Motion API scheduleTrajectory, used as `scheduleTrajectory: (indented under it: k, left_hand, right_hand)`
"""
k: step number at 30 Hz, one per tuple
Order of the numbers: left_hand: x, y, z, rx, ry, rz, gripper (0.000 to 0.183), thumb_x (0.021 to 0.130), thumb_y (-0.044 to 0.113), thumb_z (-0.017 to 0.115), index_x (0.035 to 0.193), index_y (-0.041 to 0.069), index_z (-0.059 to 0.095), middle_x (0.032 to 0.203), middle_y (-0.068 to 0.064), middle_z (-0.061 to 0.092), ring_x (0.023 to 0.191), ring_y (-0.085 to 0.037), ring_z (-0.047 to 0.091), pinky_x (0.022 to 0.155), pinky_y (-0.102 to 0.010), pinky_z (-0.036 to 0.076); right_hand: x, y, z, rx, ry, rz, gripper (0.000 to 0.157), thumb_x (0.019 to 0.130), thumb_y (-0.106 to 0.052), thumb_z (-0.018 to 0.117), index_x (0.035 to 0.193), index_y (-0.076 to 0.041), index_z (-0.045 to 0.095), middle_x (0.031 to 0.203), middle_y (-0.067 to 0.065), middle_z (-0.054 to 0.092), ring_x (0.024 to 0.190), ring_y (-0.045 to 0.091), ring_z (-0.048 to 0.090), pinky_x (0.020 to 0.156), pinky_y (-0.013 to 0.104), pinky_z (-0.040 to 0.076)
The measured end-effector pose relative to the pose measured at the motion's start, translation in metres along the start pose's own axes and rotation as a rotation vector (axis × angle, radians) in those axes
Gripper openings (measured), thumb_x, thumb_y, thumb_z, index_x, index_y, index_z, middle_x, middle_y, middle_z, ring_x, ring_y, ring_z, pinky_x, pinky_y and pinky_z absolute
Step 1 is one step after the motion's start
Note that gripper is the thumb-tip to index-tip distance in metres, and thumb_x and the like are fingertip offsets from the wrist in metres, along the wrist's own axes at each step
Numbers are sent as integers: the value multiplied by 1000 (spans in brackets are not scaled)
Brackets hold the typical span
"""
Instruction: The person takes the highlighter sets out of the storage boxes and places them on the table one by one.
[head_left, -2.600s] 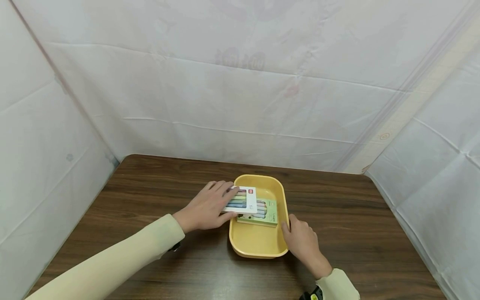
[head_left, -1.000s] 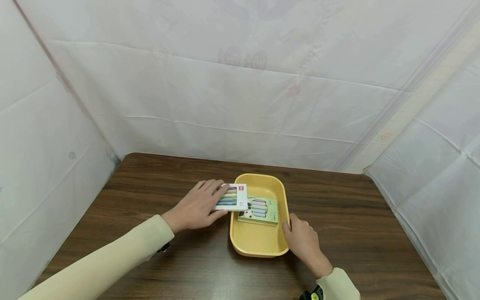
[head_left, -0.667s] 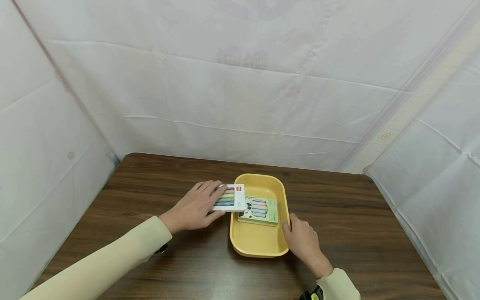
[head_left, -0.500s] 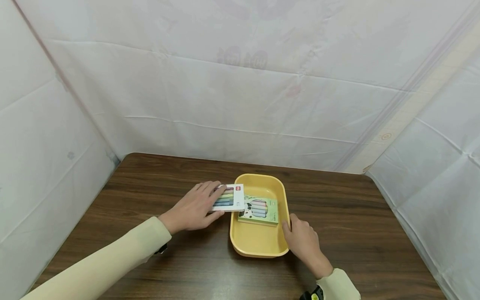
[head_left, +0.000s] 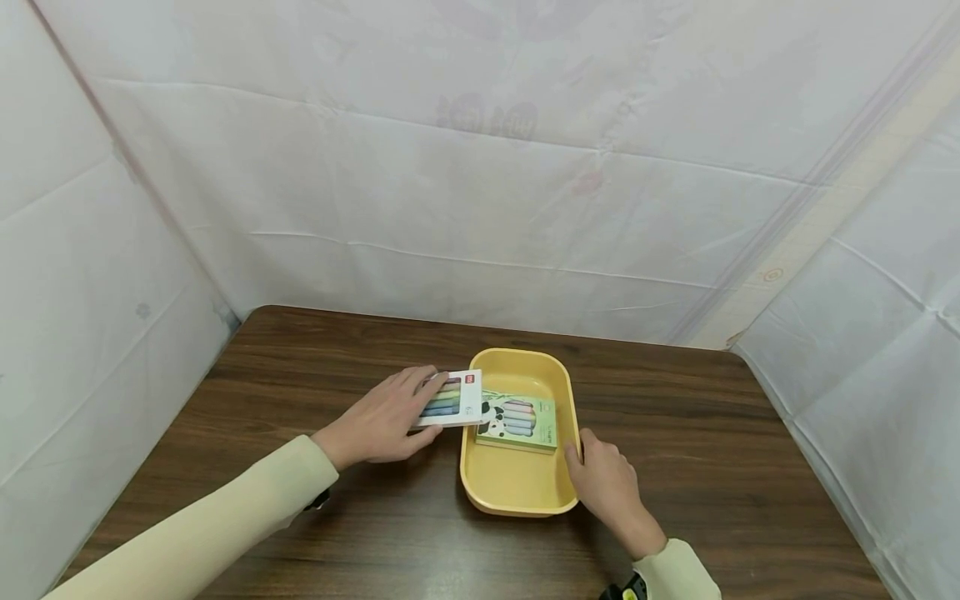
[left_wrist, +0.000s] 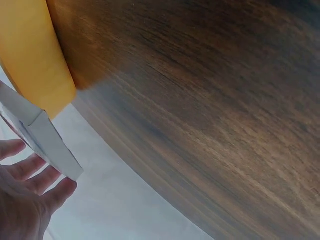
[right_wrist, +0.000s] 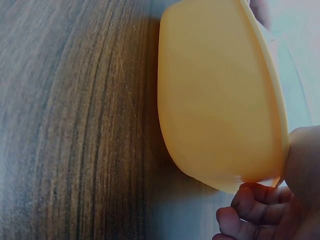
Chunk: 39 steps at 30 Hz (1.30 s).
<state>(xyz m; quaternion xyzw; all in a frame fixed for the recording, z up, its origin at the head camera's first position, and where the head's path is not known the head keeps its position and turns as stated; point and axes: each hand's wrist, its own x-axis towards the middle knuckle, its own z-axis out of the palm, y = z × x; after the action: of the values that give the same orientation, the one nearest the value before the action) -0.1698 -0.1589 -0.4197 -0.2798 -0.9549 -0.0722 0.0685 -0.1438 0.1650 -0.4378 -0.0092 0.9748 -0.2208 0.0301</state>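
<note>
My left hand (head_left: pixel 382 423) grips a flat white box of coloured pens (head_left: pixel 469 398) from above, thumb on the near edge. The box's right end overhangs the left rim of a yellow plastic bin (head_left: pixel 517 487), and the hand covers its left part. In the left wrist view the box (left_wrist: pixel 50 142) is seen from below against curled fingertips, clear of the table. Inside the bin lies a green box with a panda and pens printed on it (head_left: pixel 544 427). My right hand (head_left: pixel 606 485) pinches the bin's right rim; the right wrist view shows its fingers curled under the rim.
The bin stands on a dark wood-grain table (head_left: pixel 712 450). White cloth sheets (head_left: pixel 480 208) hang behind the table and along both sides.
My left hand has drawn the white pen box leftward from over the middle of the bin, uncovering more of the green box. The right hand and the bin have stayed in place.
</note>
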Motion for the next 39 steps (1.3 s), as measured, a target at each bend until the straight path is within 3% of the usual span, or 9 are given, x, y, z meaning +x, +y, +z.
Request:
scheduleTrajectory:
  k: [17, 39]
  left_hand:
    - [-8, -8, 2, -64, -14, 9, 75, 88, 46, 54, 150, 9, 32, 143, -12, 42, 126, -26, 48, 101, -43, 44]
    - [-15, -13, 1, -86, -78, -16, 75, 88, 45, 57, 150, 12, 32, 141, -13, 43, 117, -24, 53, 98, -43, 46]
  right_hand:
    - [-2, 0, 0, 13, 28, -37, 21, 97, -24, 51, 91, -5, 58, 58, 2, 49, 47, 13, 46, 43, 28, 33]
    - [-3, 1, -2, 15, 18, -31, 22, 98, -24, 50, 93, -4, 58, 59, 2, 50, 48, 13, 47, 44, 28, 34]
